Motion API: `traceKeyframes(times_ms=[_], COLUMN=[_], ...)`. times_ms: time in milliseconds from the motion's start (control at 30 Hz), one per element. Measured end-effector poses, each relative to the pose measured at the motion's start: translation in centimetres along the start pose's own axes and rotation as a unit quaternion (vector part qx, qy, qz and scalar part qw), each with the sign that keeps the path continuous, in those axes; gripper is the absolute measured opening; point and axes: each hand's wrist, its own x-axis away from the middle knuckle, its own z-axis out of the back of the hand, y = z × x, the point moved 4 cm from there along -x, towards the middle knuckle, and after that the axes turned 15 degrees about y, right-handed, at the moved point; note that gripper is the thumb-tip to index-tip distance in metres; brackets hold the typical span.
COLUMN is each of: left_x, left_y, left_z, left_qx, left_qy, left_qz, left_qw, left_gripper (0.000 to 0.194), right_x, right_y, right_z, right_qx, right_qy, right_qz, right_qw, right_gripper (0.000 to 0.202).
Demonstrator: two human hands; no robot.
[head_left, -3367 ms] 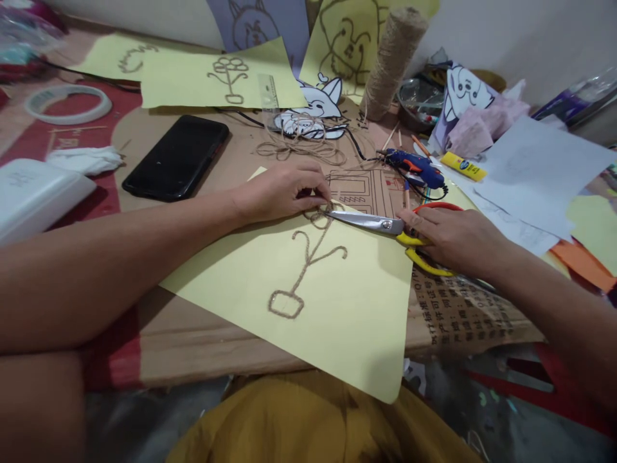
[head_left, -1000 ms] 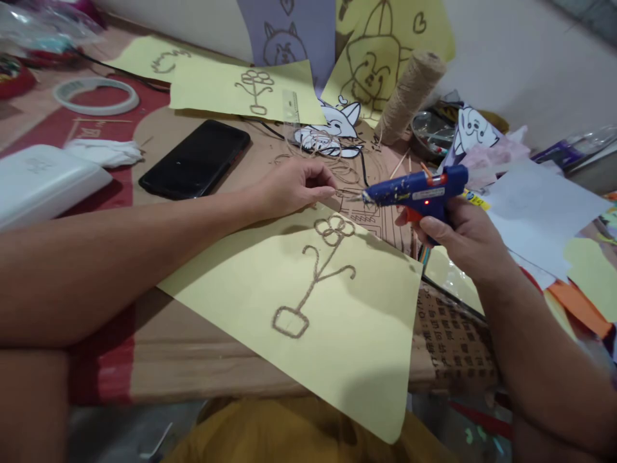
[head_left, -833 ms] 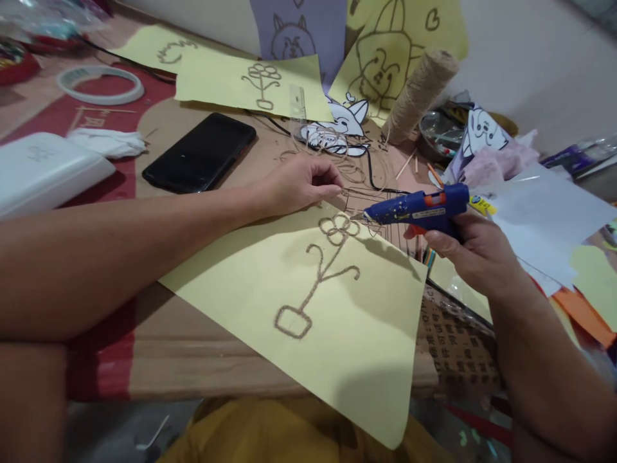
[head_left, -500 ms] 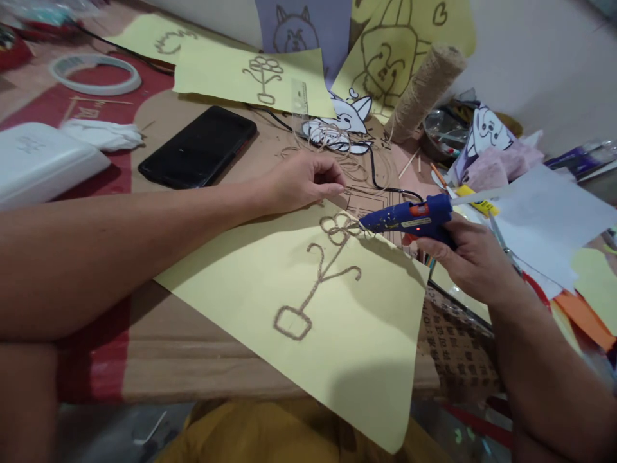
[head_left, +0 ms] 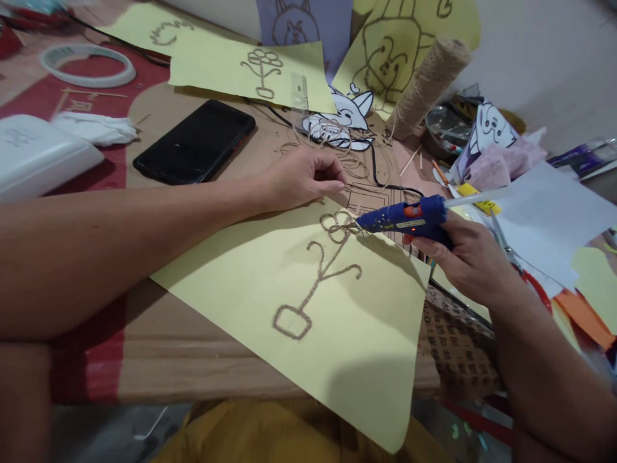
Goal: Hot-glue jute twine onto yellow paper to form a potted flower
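My right hand [head_left: 465,257] grips a blue hot glue gun [head_left: 405,217] with a clear glue stick [head_left: 475,198] poking out of its back. The gun's nozzle is at the right side of a flower outline made of brown twine [head_left: 322,270] on a yellow sheet of paper [head_left: 357,334]. The outline has petals, a stem, two curled leaves and a rounded pot. At the sheet's top edge, my left hand [head_left: 311,173] pinches a thin strand of twine between thumb and forefinger. Loose twine loops [head_left: 351,161] lie beyond that hand.
A black phone [head_left: 197,141], a white case [head_left: 43,154] and a tape roll [head_left: 87,65] lie at left. Behind stand a twine spool [head_left: 429,87] and a yellow sheet with a twine flower [head_left: 207,67]. Red-handled scissors [head_left: 535,289] lie right of my right hand; the gun's black cord [head_left: 375,164] runs behind.
The glue gun has shifted very slightly left at the flower. Both hands keep their holds, and the paper lies almost as before; the view has tilted a little.
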Motion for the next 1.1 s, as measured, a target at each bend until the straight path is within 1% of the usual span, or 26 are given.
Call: traceKeyframes(times_ms=[133,333,467,667,833,967,1100], left_x=[0.03,-0.08,-0.04,-0.07,-0.05,-0.01,-0.01], left_y=[0.18,-0.14,-0.18,-0.22,-0.33,-0.33,-0.38], left_z=[0.06,0.03,-0.03,-0.04,-0.11,-0.06,-0.07], left_qx=[0.017,0.017,0.028,0.022,0.025,0.027,0.023], left_qy=[0.000,0.017,0.014,0.009,0.006,0.012,0.014], left_qz=[0.000,-0.008,-0.002,0.001,-0.002,0.000,-0.006], left_qw=[1.000,1.000,1.000,1.000,1.000,1.000,1.000], left_gripper=[0.018,0.019,0.017,0.018,0.021,0.019,0.020], right_x=[0.06,0.16,0.18,0.16,0.21,0.24,0.24], right_y=[-0.12,0.02,0.01,-0.24,0.04,-0.10,-0.31], right_z=[0.25,0.05,0.02,0.09,0.27,0.27,0.10], right_qx=[0.007,0.030,0.037,0.029,0.026,0.037,0.042], right_qy=[0.012,-0.002,-0.007,0.011,0.016,0.013,0.009], right_qz=[-0.009,0.008,0.000,0.009,0.002,0.004,0.002], right_qw=[1.000,1.000,0.999,0.999,1.000,0.999,0.999], right_gripper=[0.034,0.036,0.036,0.035,0.031,0.035,0.039])
